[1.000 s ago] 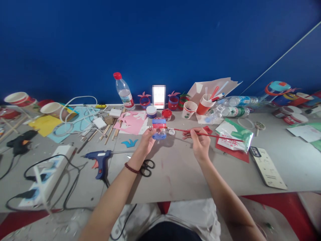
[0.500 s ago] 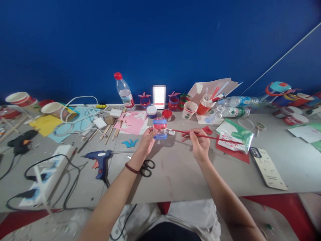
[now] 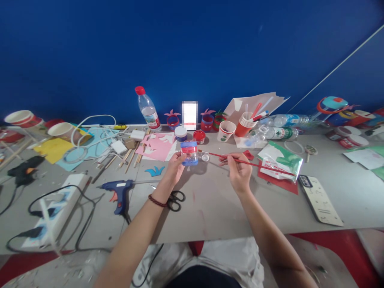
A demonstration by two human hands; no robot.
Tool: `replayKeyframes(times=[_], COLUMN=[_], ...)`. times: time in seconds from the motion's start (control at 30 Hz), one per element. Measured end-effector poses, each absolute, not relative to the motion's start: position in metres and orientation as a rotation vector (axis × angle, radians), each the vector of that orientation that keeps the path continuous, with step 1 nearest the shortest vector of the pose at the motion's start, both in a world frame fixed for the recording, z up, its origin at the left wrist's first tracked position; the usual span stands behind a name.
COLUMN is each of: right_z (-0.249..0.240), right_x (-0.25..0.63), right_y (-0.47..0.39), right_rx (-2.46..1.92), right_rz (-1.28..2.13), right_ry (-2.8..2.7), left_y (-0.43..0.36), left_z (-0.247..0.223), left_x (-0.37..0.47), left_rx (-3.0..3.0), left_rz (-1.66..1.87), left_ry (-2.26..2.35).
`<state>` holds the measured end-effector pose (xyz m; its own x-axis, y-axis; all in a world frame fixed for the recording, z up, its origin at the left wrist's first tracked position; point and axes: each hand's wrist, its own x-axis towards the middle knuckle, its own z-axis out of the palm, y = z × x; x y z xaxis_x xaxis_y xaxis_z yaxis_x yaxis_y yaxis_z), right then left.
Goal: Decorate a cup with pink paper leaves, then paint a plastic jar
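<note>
My left hand [image 3: 177, 166] is closed round the left side of a small clear plastic piece [image 3: 189, 154], which looks like a cut bottle section painted with blue bands at top and bottom and red between. In my right hand [image 3: 240, 170] a long red paintbrush [image 3: 255, 163] is pinched, its tip pointing left, a little apart from the painted piece. Behind the piece stand an open jar of red paint [image 3: 199, 137] and a white-lidded jar [image 3: 181, 133]. A small white cap [image 3: 205, 158] lies beneath the brush.
Black-handled scissors [image 3: 176, 201] and a blue glue gun [image 3: 118, 192] lie left of my hands, near a power strip [image 3: 57, 212]. At the back stand a red-capped bottle [image 3: 147, 109] and paper cups [image 3: 227, 131]. A phone [image 3: 321, 200] rests at right.
The brush tip has drawn away from the painted piece, leaving a small gap. The piece has shifted slightly left in view with my left hand.
</note>
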<state>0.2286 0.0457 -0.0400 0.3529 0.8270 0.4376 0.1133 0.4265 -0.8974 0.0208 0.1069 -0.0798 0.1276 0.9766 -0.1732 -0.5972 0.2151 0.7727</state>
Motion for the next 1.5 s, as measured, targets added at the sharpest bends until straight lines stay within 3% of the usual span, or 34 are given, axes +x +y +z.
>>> replayKeyframes(times=[0.47, 1.2, 1.5], right_z=[-0.029, -0.046, -0.042], right_x=[0.219, 0.227, 0.223], right_y=[0.043, 0.04, 0.034], right_rx=[-1.009, -1.172, -1.121], right_rz=[0.79, 0.404, 0.406], right_ry=[-1.136, -1.407, -1.431], left_y=[0.103, 0.104, 0.105], left_z=[-0.074, -0.076, -0.079], left_x=[0.022, 0.023, 0.025], left_rx=[0.615, 0.642, 0.69], left_rz=[1.243, 1.28, 1.309], left_ry=[0.755, 0.784, 0.846])
